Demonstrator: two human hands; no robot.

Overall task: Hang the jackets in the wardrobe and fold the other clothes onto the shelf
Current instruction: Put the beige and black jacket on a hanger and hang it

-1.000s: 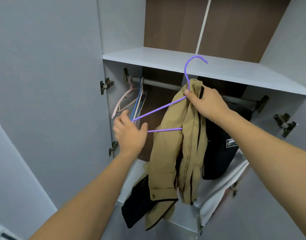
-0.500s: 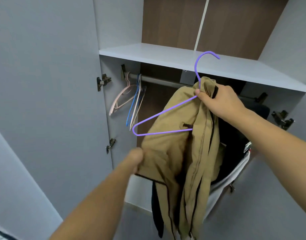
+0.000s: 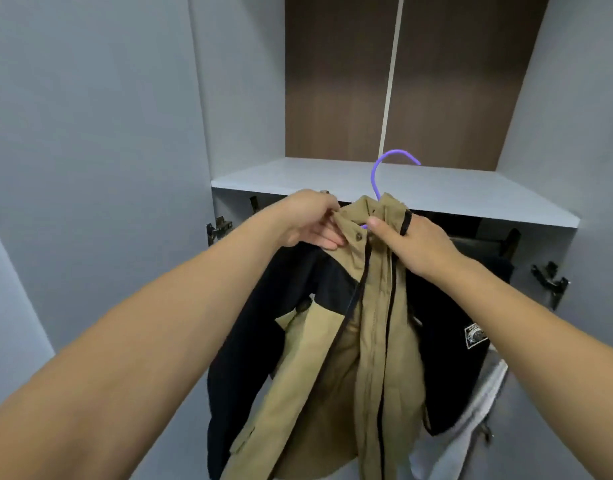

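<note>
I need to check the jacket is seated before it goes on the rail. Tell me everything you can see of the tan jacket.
The tan jacket is a woven-looking khaki shell with black shoulder and sleeve panels, black zip lines down the front and a snap at the collar. It hangs upright and open in front of the wardrobe, on a purple hanger whose hook rises above the collar. The left hand pinches the collar edge; the right hand grips the collar beside the hook.

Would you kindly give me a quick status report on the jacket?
Left hand and right hand both grip the tan-and-black jacket collar. Purple hanger inside, hook up, not on the rail. Nothing in the way.
</note>
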